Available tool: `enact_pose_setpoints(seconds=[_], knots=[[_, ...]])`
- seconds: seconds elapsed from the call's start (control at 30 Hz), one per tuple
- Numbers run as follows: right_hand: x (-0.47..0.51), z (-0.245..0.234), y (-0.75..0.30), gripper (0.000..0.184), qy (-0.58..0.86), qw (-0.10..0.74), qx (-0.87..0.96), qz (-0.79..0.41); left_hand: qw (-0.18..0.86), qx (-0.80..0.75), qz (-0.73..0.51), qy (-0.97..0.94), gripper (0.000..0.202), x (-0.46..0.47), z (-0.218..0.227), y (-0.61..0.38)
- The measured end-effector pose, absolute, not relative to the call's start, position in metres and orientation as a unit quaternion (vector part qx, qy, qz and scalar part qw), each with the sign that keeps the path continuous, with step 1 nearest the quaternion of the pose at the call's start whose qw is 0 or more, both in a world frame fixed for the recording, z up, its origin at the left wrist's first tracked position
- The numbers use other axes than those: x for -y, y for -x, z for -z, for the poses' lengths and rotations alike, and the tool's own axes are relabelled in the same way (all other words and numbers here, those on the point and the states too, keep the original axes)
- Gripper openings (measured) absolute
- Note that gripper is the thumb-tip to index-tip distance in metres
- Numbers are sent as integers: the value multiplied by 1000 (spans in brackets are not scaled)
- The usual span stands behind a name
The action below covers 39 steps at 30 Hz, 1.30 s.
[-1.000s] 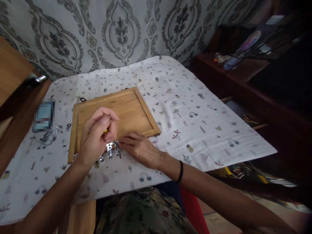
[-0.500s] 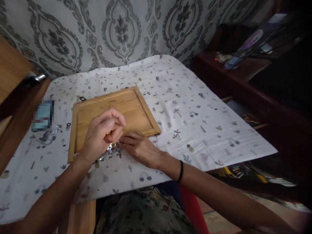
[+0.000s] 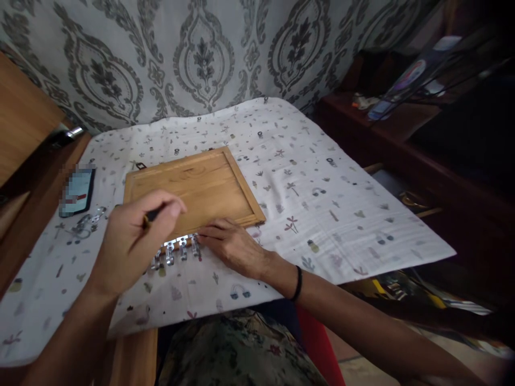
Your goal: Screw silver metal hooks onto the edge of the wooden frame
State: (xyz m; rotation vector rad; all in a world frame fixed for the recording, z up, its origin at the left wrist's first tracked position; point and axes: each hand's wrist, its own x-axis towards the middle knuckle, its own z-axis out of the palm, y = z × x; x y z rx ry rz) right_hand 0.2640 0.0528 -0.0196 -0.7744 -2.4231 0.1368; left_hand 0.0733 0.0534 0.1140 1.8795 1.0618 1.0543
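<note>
A framed wooden board (image 3: 201, 179) lies on the patterned cloth. Along its near edge runs a row of shiny metal hooks (image 3: 183, 249), which hang past the wood toward me. My left hand (image 3: 134, 236) is raised over the board's near left corner. Its fingers are curled around a small black-and-yellow tool (image 3: 149, 216), most of which is hidden in the grip. Flat on the near edge, my right hand (image 3: 233, 244) has its fingertips beside the rightmost hook, with no object visible in it.
A white printed cloth (image 3: 322, 225) covers the table. To the left lie a phone (image 3: 78, 190) and a clear packet (image 3: 86, 225) with small pieces. Dark wooden furniture with a bottle (image 3: 406, 80) stands on the right. A patterned curtain (image 3: 205, 59) hangs behind.
My left hand has moved left and toward me, away from the hooks, uncovering more of the row. The right hand stays at the board's edge. The view has shifted slightly.
</note>
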Motion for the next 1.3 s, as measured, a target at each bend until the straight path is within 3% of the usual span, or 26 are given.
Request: enact_pose_setpoints(seconds=[0.07,0.13,0.3,0.53,0.97,1.13,1.3], knots=[[-53,20,-264,23,290,304,906,-56,209,-436,-303,-821,15,-51,-108,-63],[-53,20,-264,23,287,322,900,-62,125,-448,-217,-858,21,-50,-101,-55],[-52,16,-264,22,299,352,884,-79,113,-468,-81,-873,29,-53,-89,-51],[-52,14,-263,22,305,323,890,-100,127,-464,-33,-876,26,-59,-79,-52],[-55,17,-264,26,291,332,894,-76,193,-454,-35,-869,25,-64,-76,-50],[-54,16,-265,24,286,366,878,-114,178,-446,-201,-854,27,-56,-103,-56],[-44,-29,-265,26,290,466,791,-270,175,-398,-361,-825,28,-42,-144,-82]])
